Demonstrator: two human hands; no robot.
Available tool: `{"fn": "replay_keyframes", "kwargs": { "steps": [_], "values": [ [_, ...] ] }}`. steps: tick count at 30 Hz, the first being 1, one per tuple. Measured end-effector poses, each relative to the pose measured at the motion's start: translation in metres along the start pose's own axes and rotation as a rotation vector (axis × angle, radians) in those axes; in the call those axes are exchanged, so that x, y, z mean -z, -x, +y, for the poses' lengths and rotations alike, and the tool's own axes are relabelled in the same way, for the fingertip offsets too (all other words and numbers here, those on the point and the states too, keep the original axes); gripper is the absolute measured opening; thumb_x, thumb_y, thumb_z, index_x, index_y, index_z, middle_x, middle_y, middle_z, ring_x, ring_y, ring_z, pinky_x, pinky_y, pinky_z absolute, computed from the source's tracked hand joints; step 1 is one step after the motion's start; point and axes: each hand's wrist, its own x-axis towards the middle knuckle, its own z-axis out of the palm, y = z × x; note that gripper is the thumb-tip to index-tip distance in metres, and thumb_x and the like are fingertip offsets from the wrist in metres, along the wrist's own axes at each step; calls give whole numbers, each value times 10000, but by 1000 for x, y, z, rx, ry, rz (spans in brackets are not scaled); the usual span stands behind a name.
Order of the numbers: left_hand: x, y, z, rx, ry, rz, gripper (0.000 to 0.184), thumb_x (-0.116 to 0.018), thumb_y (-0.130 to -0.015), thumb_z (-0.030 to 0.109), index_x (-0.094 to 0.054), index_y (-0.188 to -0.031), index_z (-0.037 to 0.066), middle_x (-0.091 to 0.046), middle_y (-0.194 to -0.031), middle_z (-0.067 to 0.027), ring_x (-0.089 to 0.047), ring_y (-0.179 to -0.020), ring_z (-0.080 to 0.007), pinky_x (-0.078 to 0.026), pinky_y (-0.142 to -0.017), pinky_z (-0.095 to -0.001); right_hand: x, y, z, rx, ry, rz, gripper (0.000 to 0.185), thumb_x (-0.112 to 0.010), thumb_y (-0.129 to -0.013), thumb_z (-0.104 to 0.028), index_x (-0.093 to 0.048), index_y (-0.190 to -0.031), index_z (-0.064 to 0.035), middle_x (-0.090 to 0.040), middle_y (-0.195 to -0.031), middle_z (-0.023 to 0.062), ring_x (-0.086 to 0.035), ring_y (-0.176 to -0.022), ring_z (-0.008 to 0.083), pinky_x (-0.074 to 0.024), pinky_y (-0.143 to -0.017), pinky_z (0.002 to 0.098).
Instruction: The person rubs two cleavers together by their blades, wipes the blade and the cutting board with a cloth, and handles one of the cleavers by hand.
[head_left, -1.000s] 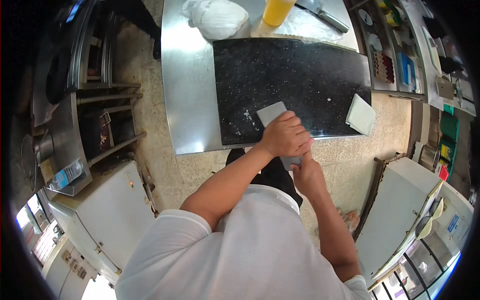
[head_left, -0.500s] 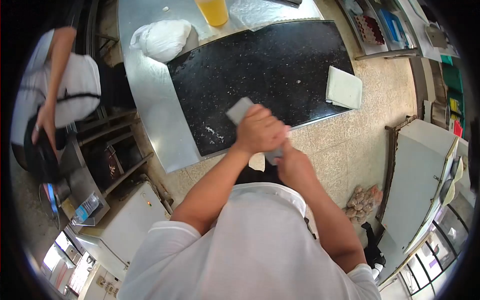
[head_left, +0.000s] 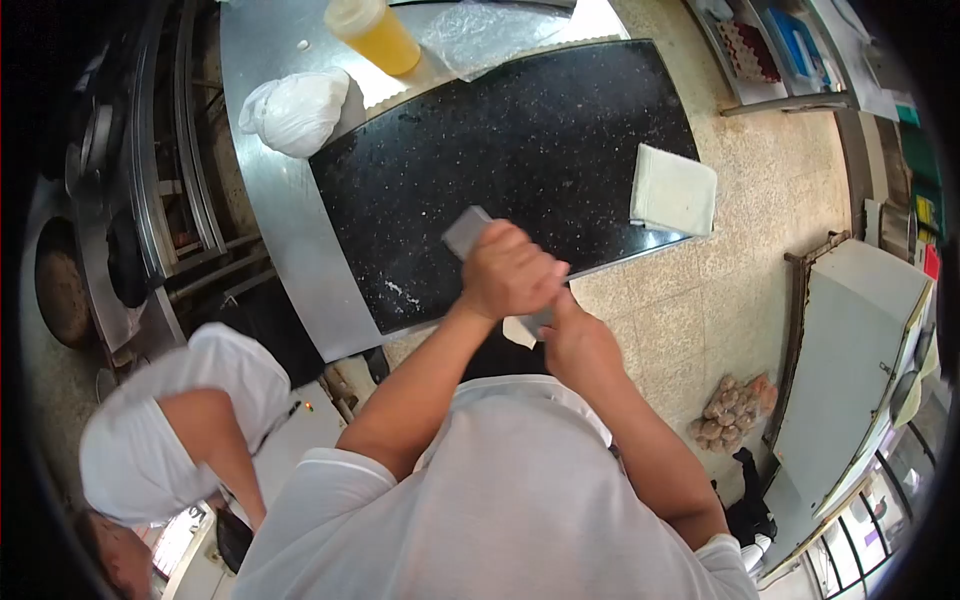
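Note:
My left hand (head_left: pixel 510 272) is wrapped round a flat grey object (head_left: pixel 466 232), whose squared end sticks out over the front part of the black speckled slab (head_left: pixel 520 140). Close beside it, nearer my body, my right hand (head_left: pixel 583 338) is closed on the lower end of the same grey object, its fingertips near my left hand. What the grey object is I cannot make out. White crumbs (head_left: pixel 402 292) lie on the slab to the left of my hands. On the slab's right edge rests a folded pale cloth (head_left: pixel 673 190).
A white plastic bag (head_left: pixel 295 112) and a container of yellow liquid (head_left: pixel 375 38) stand behind the slab on the steel table (head_left: pixel 290 235). Another person (head_left: pixel 185 420) is close by at the lower left. Bagged round items (head_left: pixel 735 410) lie on the floor at the right.
The view has turned and shifted, so the slab appears tilted. Both hands keep their hold on the grey object. The other person has moved from the upper left to the lower left.

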Motion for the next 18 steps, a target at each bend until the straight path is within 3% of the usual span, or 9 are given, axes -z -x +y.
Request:
{"fn": "replay_keyframes", "kwargs": {
  "steps": [3,6,10,13,16,18],
  "values": [
    [-57,-31,20,-142,154,84,238,-731,-725,245,-571,-581,144,-539,-581,-2,-530,-634,-198,-469,-766,-365,13,14,39,-130,19,150,537,-637,-865,-142,-410,-1319,34,-656,-874,303,-642,-808,499,-500,-712,575],
    [-71,-58,23,-118,197,134,236,-731,-711,240,-568,-568,147,-545,-581,11,-533,-634,-187,-463,-757,-349,35,5,48,-121,-7,210,420,-602,-880,-99,-404,-1235,10,-655,-875,303,-637,-817,500,-492,-705,583],
    [-17,-24,-11,-4,55,232,240,-741,-720,230,-572,-571,146,-546,-581,10,-527,-625,-194,-459,-746,-349,17,-19,1,62,91,142,375,-613,-886,-107,-416,-1189,-7,-655,-933,293,-648,-848,473,-499,-728,569],
    [41,32,-21,131,-115,191,244,-732,-730,200,-564,-567,134,-518,-551,-1,-511,-592,-201,-440,-699,-355,-17,-23,-45,69,189,-99,385,-614,-899,-156,-418,-1192,-4,-658,-938,284,-653,-868,474,-507,-762,557],
    [61,53,-19,169,-155,164,271,-751,-715,233,-545,-558,151,-525,-560,8,-510,-606,-183,-438,-708,-339,-38,-14,-51,140,154,-76,359,-608,-900,-161,-422,-1161,1,-659,-926,279,-653,-869,478,-516,-758,546],
    [42,38,-22,78,-36,301,240,-730,-733,200,-567,-565,144,-513,-550,-1,-494,-583,-198,-434,-692,-343,-30,-17,-44,121,207,-3,360,-608,-900,-159,-422,-1160,5,-658,-921,278,-653,-863,475,-516,-745,546]
  ]
}}
